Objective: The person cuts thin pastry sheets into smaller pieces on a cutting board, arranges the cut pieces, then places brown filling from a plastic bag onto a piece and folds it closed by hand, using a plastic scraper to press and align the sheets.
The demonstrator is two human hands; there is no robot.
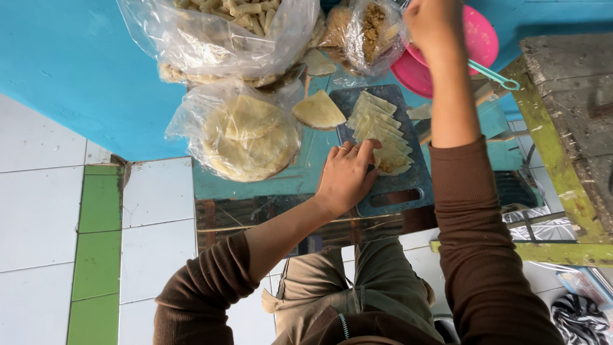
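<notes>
Head view: left hand (345, 177) rests with fingers loosely curled on the near end of a fanned row of pale triangular wrappers (380, 131), fingertips touching the lowest ones. The row lies on a dark cutting board (408, 185), its long axis running away from this hand toward the pink bowl (480, 39). Right hand (434, 24) is raised well beyond, by that bowl, closed; what it pinches is unclear.

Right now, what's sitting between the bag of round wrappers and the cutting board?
In the head view, a folded wrapper wedge lies on the blue table between the bag of round wrappers and the cutting board.
</notes>
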